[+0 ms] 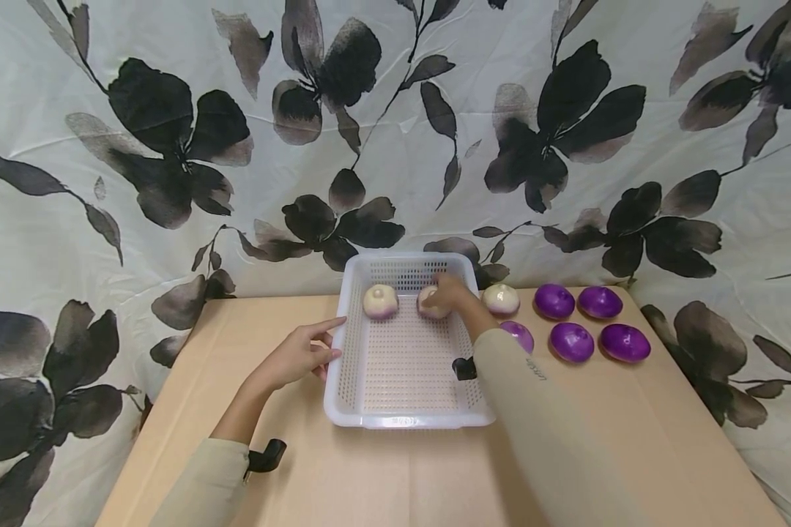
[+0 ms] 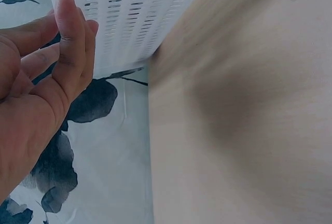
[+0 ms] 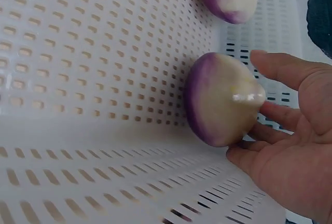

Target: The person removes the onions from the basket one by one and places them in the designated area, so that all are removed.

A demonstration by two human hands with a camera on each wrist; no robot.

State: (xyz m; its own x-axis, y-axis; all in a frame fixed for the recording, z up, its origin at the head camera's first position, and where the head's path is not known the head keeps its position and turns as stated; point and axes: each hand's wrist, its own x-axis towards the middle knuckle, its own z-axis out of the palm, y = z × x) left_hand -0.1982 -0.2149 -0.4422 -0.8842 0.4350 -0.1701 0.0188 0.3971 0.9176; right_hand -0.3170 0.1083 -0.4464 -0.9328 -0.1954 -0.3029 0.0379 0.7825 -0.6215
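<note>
A white perforated plastic basket stands on the table with two white-and-purple turnips near its far end. The left turnip lies apart from both hands. At the right turnip, my right hand reaches in from above. In the right wrist view its fingers touch the turnip's lower side, while the thumb stands off from it. My left hand is at the basket's left side, fingertips against the rim and outer wall, thumb and fingers spread apart. The left wrist view shows these fingers beside the slotted wall.
Right of the basket, another turnip lies pale side up. Several glossy purple round pieces lie beyond it, one partly behind my right sleeve. A floral cloth hangs behind the wooden table.
</note>
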